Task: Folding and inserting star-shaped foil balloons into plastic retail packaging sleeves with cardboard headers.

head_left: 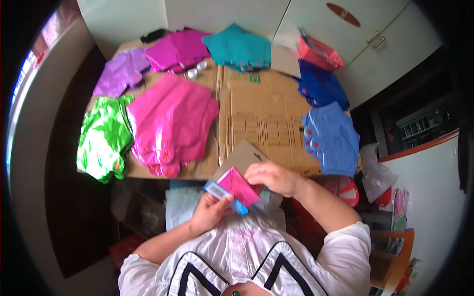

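Above my lap, my left hand (211, 213) is closed, thumb on top, around a narrow blue-and-white header card (240, 206). Joined to or lying against that card is a small, folded, shiny pink foil piece (241, 187); which of the two I cannot tell. The fingers of my right hand (276, 178) are bent and pinch the pink piece at its upper right edge. A plain grey-brown card (243, 154) lies just beyond both hands, over the near edge of the cardboard-covered table (276, 116).
Flat, shiny foil pieces lie in piles: green (104, 140), pink (173, 121), lilac (121, 74), magenta (178, 49), teal (238, 48), dark blue (323, 84) and light blue (332, 138). Small white rolls (192, 74) and a red basket (321, 53) sit toward the back. A wooden chair (402, 256) stands right.
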The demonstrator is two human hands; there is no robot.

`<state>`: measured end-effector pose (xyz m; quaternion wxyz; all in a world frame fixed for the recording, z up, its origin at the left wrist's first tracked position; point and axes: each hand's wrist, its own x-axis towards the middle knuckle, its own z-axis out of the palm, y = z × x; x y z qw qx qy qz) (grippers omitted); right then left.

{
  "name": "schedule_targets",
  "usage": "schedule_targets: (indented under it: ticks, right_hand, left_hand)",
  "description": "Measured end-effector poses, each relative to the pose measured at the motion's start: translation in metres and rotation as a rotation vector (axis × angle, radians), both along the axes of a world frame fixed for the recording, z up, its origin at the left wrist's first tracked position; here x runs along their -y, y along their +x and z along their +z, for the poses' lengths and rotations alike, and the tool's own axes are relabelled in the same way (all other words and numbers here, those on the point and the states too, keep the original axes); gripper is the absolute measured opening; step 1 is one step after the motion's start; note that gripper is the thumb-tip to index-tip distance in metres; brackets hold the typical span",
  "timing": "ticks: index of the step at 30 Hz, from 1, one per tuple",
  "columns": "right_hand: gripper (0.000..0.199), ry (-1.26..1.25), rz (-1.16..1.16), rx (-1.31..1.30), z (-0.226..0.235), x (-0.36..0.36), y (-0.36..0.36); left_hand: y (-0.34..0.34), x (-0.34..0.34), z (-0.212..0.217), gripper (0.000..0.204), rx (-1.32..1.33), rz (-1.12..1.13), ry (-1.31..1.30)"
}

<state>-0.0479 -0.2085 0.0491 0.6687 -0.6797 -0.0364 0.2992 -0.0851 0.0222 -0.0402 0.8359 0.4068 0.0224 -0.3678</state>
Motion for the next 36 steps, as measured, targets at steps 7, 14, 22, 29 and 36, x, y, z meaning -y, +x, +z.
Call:
schedule_targets:
  ticks: [7, 14, 22, 29, 36]
  right_hand:
    - [0.017, -0.227, 0.089, -0.07, 0.006, -0.009, 0.022]
    - [0.016, -0.266, 0.107, -0.104, 0.012, -0.015, 0.037]
    - [0.019, -0.299, 0.053, -0.025, -0.005, -0.02, 0.046]
    - [0.024, -0.292, 0.026, 0.104, -0.008, -0.023, 0.042]
    - [0.03, -0.385, 0.085, 0.091, 0.006, -0.021, 0.048]
  left_hand:
    - [0.007, 0.006, 0.006, 0.019, 0.009, 0.015, -0.024]
    - [0.01, 0.009, 0.011, 0.02, -0.032, 0.047, -0.036]
    - [0.012, 0.009, 0.019, 0.018, -0.13, 0.056, -0.095]
    - [0.013, 0.013, 0.03, 0.019, -0.142, 0.076, -0.077]
    - [0.012, 0.016, 0.028, 0.021, -0.129, 0.12, -0.014]
